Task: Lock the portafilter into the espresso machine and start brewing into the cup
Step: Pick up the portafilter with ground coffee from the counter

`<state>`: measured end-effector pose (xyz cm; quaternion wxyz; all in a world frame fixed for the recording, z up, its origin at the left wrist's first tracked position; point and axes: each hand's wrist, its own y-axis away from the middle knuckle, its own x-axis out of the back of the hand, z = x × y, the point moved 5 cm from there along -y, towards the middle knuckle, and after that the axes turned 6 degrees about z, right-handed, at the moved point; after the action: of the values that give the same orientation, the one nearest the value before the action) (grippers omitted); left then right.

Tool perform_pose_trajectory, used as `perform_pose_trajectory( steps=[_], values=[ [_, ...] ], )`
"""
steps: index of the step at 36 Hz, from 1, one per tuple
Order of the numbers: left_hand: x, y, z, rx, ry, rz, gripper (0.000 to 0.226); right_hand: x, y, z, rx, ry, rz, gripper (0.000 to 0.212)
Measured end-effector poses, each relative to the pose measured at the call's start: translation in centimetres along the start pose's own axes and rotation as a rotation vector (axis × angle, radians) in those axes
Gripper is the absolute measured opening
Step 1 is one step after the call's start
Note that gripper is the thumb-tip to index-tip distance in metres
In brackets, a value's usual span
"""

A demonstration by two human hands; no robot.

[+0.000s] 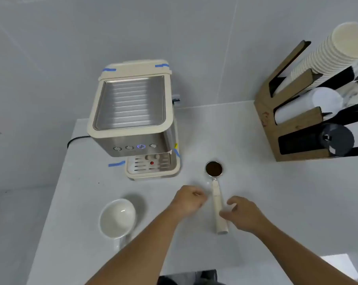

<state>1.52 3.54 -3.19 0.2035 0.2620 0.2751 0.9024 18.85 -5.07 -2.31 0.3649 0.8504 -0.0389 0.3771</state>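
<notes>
reaching step: left hand (189, 199) curled, empty, right hand (243, 214) loosely spread beside the portafilter (217, 198) handle; next it needs gripping and lifting level to the machine (133, 120)

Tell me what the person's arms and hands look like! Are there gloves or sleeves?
No gloves: the left hand and the right hand are both bare. The left arm and the right arm are bare too, with no sleeve showing as far as the picture's bottom edge. I see no watch, ring or bracelet.
</notes>
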Motion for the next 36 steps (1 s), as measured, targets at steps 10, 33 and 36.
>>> perform_pose_trajectory(
  steps=[10, 33, 36],
  values=[
    [-2.9, -2.4, 1.3, 0.043, 0.088, 0.052, 0.025, -1.1, 0.2, 1.0, -0.014, -0.129, -0.065, 0.051],
    [-3.7, -3.0, 2.1, 0.084, 0.023, 0.067, 0.03, -1.8, 0.4, 0.1, 0.043, -0.155, -0.072, 0.027],
    [-3.7, -2.8, 2.3, 0.089, 0.053, 0.051, 0.028, -1.7, 0.5, 0.1, 0.04, -0.166, -0.06, 0.025]
  ],
)
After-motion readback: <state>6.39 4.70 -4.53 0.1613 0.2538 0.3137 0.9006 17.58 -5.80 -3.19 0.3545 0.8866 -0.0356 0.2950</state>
